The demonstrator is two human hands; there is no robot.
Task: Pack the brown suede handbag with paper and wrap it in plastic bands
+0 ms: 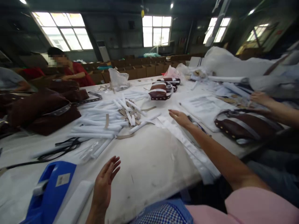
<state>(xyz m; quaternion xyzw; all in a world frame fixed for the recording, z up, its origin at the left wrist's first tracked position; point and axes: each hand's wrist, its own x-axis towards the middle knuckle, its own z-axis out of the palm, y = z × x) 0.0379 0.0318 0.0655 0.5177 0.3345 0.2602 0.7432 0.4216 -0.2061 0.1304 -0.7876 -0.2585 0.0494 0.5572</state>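
Note:
My left hand (105,182) hovers open over the near part of the white table (149,161), fingers together and stretched, holding nothing. My right hand (180,118) reaches forward with flat, open fingers and rests on a long white strip (187,143) lying across the table. Just beyond it lies a heap of white paper-wrapped rolls (102,119) mixed with tan card strips (128,113).
A blue tool (50,191) sits at the near left, with black straps (63,149) behind it. Brown leather bags (39,109) lie at left, a brown belted piece (245,126) at right and another (161,90) farther back. Another person's hand (260,98) works at right; a person in red sits at far left.

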